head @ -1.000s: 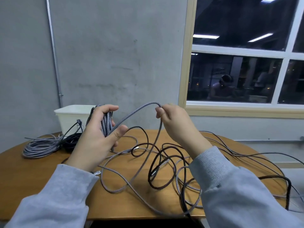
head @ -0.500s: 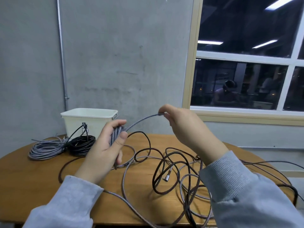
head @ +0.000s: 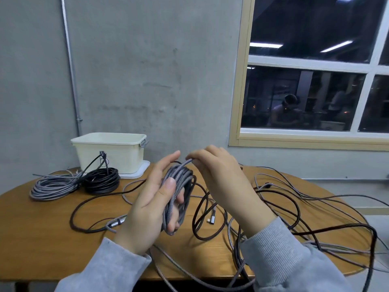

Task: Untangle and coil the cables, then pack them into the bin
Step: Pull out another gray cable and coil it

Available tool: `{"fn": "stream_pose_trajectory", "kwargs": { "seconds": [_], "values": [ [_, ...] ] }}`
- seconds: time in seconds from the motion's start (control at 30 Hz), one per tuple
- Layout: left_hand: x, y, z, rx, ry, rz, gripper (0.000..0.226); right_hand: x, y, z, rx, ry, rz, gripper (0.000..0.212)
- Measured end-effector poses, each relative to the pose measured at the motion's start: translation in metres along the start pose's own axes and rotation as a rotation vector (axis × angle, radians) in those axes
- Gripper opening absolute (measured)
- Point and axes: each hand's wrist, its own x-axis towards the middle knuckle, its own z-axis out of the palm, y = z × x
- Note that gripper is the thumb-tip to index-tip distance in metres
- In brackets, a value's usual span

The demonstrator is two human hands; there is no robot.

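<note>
My left hand [head: 147,209] holds a partly wound coil of grey braided cable [head: 179,186] above the table, thumb across the loops and fingers behind them. My right hand [head: 221,182] pinches the same grey cable at the top of the coil. The free length of it trails down over the table's front edge. A tangle of black and grey cables [head: 284,207] is spread over the middle and right of the wooden table [head: 31,228]. A finished grey coil [head: 52,185] and a finished black coil [head: 102,180] lie at the back left, beside the cream bin [head: 109,152].
The bin stands on its white lid [head: 141,171] against the grey wall. A metal pipe [head: 71,66] runs up the wall at left. A window [head: 315,81] fills the right. Loose cable ends with metal plugs [head: 211,218] lie under my hands.
My right hand has carried the grey cable leftward to the coil in my left hand, laying on another loop. The gap between my hands has closed.
</note>
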Motion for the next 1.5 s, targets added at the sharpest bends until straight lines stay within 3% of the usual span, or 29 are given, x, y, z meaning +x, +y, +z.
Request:
{"fn": "stream_pose_trajectory", "kwargs": {
  "seconds": [0.13,0.3,0.5,0.73,0.9,1.07,1.2,1.3,1.5],
  "values": [
    [-0.007,0.003,0.005,-0.098,-0.052,-0.004,0.035,-0.009,0.001,0.009,0.229,0.058,0.039,0.033],
    [-0.012,0.006,0.006,-0.156,-0.072,0.037,0.051,-0.027,0.005,0.018,0.366,0.091,0.099,0.037],
    [-0.011,0.008,0.011,-0.261,0.046,0.095,0.049,-0.036,0.008,0.013,0.285,0.027,0.159,0.042],
    [-0.005,0.011,0.010,-0.373,0.163,0.167,0.051,-0.046,0.014,0.017,0.187,-0.160,0.312,0.049],
    [-0.004,0.013,0.008,-0.443,0.209,0.149,0.053,-0.047,0.012,0.024,0.086,-0.279,0.263,0.049],
    [-0.006,0.013,0.011,-0.426,0.309,0.164,0.026,-0.046,0.003,0.023,-0.018,-0.310,0.175,0.026],
    [-0.004,0.013,0.011,-0.411,0.329,0.195,0.034,-0.045,-0.017,0.019,-0.010,-0.363,0.113,0.026],
    [-0.001,0.011,0.009,-0.291,0.389,0.215,0.022,-0.047,-0.028,0.014,0.006,-0.372,0.103,0.026],
    [0.002,0.001,0.005,-0.207,0.460,0.254,0.020,-0.045,-0.036,0.007,-0.042,-0.443,0.146,0.024]
  ]
}}
